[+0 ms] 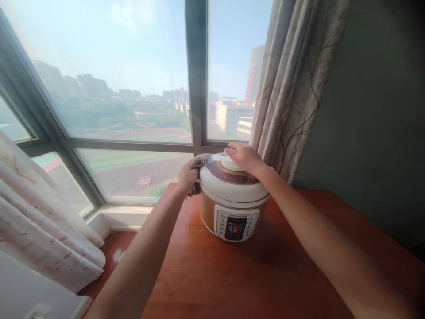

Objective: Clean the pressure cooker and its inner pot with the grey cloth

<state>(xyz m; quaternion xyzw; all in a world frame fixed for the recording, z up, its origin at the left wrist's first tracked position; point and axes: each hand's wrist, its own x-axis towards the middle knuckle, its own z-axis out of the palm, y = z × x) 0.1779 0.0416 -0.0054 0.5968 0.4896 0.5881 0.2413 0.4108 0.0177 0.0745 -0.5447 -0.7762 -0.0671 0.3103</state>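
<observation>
A white and gold electric pressure cooker [207, 204] stands upright on a reddish-brown wooden table [195, 274], its control panel turned towards me. My left hand [187, 176] is closed on a crumpled patterned cloth [199, 161] against the cooker's left side, near the lid's edge. On top, my right hand [245, 157] rests over the white knob [229, 165] in the middle of the brown-topped lid [215, 170]. Its fingers curve over the knob, and the fingertips partly hide behind it. The lid sits on the cooker's body.
Tall windows [133, 110] with grey frames rise behind the table. A patterned curtain [295, 88] hangs close behind the cooker on the right, and another curtain [43, 226] hangs at left. A white surface [36, 288] is at lower left; a dark wall [375, 110] is at right.
</observation>
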